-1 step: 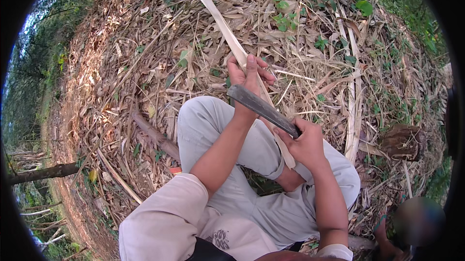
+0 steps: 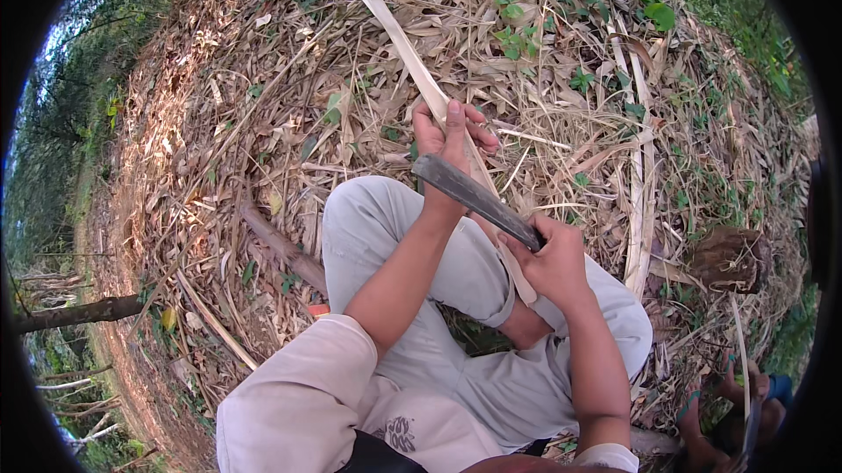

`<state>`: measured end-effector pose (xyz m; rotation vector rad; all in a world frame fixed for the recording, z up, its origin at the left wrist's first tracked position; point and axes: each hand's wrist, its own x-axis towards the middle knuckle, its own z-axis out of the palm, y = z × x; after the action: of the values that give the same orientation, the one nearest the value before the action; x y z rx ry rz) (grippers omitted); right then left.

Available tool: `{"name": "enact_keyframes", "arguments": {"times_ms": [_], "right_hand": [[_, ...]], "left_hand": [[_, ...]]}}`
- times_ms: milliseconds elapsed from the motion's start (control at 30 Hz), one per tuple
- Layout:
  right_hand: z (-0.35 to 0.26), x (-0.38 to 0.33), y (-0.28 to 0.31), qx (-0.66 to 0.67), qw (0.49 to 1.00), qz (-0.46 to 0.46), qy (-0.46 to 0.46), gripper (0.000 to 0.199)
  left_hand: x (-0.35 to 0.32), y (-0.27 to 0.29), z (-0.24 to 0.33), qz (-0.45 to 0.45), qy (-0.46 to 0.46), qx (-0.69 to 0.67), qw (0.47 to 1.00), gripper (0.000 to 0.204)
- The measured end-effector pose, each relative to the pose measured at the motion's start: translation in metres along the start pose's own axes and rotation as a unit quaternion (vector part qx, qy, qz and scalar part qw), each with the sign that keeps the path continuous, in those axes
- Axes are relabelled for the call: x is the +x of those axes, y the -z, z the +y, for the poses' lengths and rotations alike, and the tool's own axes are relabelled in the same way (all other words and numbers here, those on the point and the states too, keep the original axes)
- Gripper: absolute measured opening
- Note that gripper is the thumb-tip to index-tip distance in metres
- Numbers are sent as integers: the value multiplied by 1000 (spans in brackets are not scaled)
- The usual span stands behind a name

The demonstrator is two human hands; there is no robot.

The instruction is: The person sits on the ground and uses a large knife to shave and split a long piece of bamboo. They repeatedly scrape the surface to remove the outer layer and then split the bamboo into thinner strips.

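A long, pale, flat strip, apparently split bamboo (image 2: 399, 39), slants from the far edge down to my bent leg. My left hand (image 2: 445, 135) grips it near mid-length, thumb on top and fingers curled under. In my right hand (image 2: 558, 260) is a machete (image 2: 478, 190) with a dark, worn blade. The blade points up and left, lying across my view of the strip and left wrist; whether it touches the strip, I cannot tell. Below the right hand, the strip's near end (image 2: 524, 289) shows beside my ankle.
I sit cross-legged in grey trousers (image 2: 377, 227) on dry leaf litter. Long pale strips (image 2: 643, 183) lie to the right, near a cut stump (image 2: 726, 260). A branch (image 2: 279, 245) lies left of my knee. Another person's hand (image 2: 693, 429) and a blade show at lower right.
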<state>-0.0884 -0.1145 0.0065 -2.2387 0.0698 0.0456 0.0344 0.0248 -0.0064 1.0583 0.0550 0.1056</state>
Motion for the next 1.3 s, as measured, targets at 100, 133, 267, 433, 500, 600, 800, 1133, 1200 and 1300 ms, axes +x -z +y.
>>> {"name": "enact_keyframes", "arguments": {"times_ms": [100,133,267,433,500,600,800,1133,1200,1300], "right_hand": [[-1,2,5,27,999,10,-18,26],[1,2,6,53,998,15,-40,26],[7,9,19,122,988,45,-78,27],[2,19,30,188,974,83,-98,28],[9,24,32,173,976,101,-88,30],[12,26,35,148,976,132,-89,32],[29,35,33,121,963,201,-133,26],[32,42,32,179,951,211,-136,42],[37,44,34,177,950,221,-134,45],[54,45,40,185,943,248,-120,44]], "left_hand": [[9,2,16,-49,19,-57,997,25],[16,7,24,-67,25,-60,996,28],[44,6,61,-113,5,-69,991,37],[72,1,102,-161,-8,-62,985,41],[80,-1,110,-200,-10,-57,978,40],[77,-8,114,-225,-5,-57,973,38],[64,-28,108,-211,-23,-15,977,28],[28,-49,84,-198,5,-20,980,24],[27,-51,84,-192,19,-13,981,23],[26,-48,95,-154,56,62,985,22]]}}
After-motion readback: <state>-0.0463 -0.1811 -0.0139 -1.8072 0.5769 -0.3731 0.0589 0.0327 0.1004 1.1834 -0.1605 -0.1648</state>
